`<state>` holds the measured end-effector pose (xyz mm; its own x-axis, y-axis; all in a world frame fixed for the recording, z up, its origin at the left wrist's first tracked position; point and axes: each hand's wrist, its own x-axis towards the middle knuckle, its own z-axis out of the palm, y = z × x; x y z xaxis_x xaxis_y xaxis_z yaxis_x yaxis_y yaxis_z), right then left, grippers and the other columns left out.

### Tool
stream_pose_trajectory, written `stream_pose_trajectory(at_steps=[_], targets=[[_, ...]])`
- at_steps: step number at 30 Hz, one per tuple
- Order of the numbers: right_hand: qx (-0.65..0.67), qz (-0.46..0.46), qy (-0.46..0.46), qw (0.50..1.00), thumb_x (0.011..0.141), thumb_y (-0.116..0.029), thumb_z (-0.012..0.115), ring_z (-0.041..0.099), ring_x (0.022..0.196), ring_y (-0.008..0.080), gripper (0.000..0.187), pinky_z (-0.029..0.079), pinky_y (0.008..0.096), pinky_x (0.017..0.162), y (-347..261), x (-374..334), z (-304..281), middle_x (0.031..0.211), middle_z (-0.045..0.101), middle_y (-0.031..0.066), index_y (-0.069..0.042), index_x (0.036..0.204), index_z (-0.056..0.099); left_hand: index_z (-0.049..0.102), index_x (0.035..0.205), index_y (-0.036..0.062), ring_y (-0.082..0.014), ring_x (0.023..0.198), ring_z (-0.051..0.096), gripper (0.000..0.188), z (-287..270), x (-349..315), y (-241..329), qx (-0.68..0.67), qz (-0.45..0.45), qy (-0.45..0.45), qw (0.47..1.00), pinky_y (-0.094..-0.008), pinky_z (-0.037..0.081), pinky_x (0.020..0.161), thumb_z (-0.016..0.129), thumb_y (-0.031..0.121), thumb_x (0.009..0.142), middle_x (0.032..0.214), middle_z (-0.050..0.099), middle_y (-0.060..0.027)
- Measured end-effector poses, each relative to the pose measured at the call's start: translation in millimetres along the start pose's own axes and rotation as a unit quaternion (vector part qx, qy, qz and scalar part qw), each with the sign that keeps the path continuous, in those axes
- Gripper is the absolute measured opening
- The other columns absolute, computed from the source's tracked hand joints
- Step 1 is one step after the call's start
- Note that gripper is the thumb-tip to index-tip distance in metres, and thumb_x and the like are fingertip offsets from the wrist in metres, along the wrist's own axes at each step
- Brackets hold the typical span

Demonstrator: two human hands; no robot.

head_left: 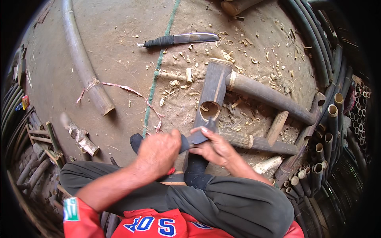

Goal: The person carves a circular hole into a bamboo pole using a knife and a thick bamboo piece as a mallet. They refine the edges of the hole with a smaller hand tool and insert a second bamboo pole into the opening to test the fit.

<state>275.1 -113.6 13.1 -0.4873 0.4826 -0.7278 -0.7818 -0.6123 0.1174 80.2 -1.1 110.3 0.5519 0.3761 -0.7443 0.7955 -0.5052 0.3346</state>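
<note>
My left hand [158,152] is closed in a fist round the dark handle of a knife [198,137]. The fingers of my right hand [216,147] close on its short, wide grey blade. Just beyond the blade's tip, a dark bamboo post [213,85] has a round hole cut in its side, with a curled shaving in it. The post lies lengthwise away from me, its near part hidden behind my hands. Two bamboo rails [274,97] run from it to the right, meeting another bamboo pole [291,162].
A long knife with a black-wrapped handle [158,41] lies on the ground among pale shavings. A long bamboo pole [85,59] and pink tape [127,88] are on the left. Cut bamboo lengths [317,170] crowd the right side. A short wood piece [81,137] lies at left.
</note>
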Motion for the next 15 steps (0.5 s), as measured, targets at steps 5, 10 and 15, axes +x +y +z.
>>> stream_pose_trajectory(at_steps=[5, 10, 15], targets=[[0.149, -0.044, -0.112, 0.982, 0.114, -0.028, 0.050, 0.073, 0.106, 0.0315, 0.038, 0.061, 0.0468, 0.098, 23, 18, -1, 0.119, 0.072, 0.0198, 0.003, 0.134, 0.059, 0.063, 0.094, -0.0043, -0.0413, 0.088, 0.076, 0.026, -65, 26, -17, 0.031, 0.074, -0.113, 0.990, -0.0475, 0.061, 0.076, 0.076, 0.010, 0.076, 0.086, 0.074, -0.0231], [-0.083, -0.024, 0.083, 0.993, 0.109, -0.023, 0.054, 0.078, 0.083, 0.0369, 0.037, 0.067, 0.0491, 0.076, -12, 1, -1, 0.092, 0.074, 0.0268, 0.011, 0.112, 0.067, 0.065, 0.108, -0.0072, -0.0469, 0.096, 0.073, 0.049, 22, 17, -14, -0.189, -0.009, -0.105, 0.976, -0.0503, 0.059, 0.086, 0.084, 0.019, 0.072, 0.098, 0.074, -0.0280], [-0.416, 0.035, 0.178, 0.891, 0.104, -0.028, 0.053, 0.066, 0.046, 0.0227, 0.039, 0.059, 0.0337, 0.044, -65, 0, -17, 0.079, 0.077, 0.0158, 0.006, 0.098, 0.071, 0.060, 0.120, -0.0098, -0.0341, 0.099, 0.073, 0.060, 126, 31, 101, -0.519, -0.186, 0.022, 0.834, -0.0432, 0.057, 0.091, 0.086, 0.018, 0.074, 0.102, 0.072, -0.0230]])
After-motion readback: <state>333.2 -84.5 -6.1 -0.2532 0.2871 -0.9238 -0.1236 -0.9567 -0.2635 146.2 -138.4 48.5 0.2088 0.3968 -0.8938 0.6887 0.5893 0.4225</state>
